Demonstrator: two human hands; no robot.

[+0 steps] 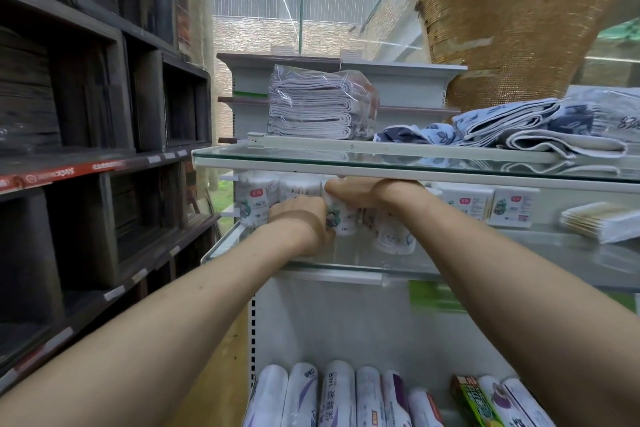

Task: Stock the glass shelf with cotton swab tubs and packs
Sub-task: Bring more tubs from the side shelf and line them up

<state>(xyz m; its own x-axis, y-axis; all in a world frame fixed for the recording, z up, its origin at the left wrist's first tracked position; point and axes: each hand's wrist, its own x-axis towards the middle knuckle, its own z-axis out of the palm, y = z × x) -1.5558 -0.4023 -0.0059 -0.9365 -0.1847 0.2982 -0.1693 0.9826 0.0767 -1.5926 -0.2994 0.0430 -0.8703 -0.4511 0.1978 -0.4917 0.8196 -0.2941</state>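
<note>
Both my hands reach into the glass shelf (346, 255) under the upper glass shelf. My left hand (301, 215) grips the side of a white cotton swab tub (341, 220) near the shelf's left part. My right hand (360, 192) holds the top of the same tub from above, its fingers curled over it. More swab tubs (258, 199) stand at the back left, and another tub (394, 236) leans just right of my hands. Boxed swab packs (491, 206) stand at the back right. A flat pack of wooden swabs (602, 220) lies at the far right.
The upper glass shelf (398, 163) carries a wrapped stack of folded cloths (315, 107) and loose blue-patterned cloths (512, 128). Below, several rolls of cling film and bags (332, 395) lie in a row. Dark wooden shelving (97, 149) lines the left side.
</note>
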